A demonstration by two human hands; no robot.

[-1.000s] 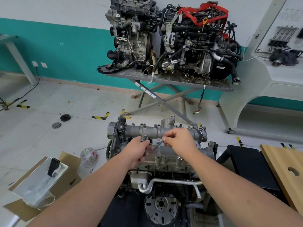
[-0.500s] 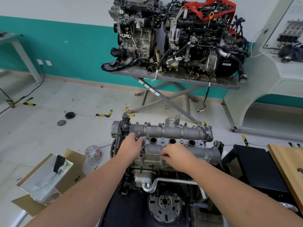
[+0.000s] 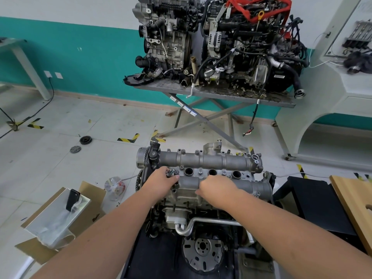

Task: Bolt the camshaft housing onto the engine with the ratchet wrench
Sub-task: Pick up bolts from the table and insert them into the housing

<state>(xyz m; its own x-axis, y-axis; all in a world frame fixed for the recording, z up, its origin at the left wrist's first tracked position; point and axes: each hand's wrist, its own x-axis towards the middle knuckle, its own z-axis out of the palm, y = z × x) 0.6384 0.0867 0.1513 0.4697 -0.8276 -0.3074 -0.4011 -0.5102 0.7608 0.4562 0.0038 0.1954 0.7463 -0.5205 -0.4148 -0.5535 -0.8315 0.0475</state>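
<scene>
My left hand point(image 3: 164, 181) pinching small bolts point(image 3: 171, 172) over the camshaft housing point(image 3: 217, 172), my right hand point(image 3: 216, 189) fingers curled down on its front edge, grip hidden

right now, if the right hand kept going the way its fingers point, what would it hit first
The right hand points left along the near side of the camshaft housing. Going straight on, it would probably meet the left hand first, though depth is hard to judge here.

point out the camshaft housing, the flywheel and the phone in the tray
camshaft housing point(image 3: 211, 160): head view, on its far rounded tube
flywheel point(image 3: 202, 252): head view, on its face beside the hub
phone point(image 3: 72, 199): head view, middle of its dark back
</scene>
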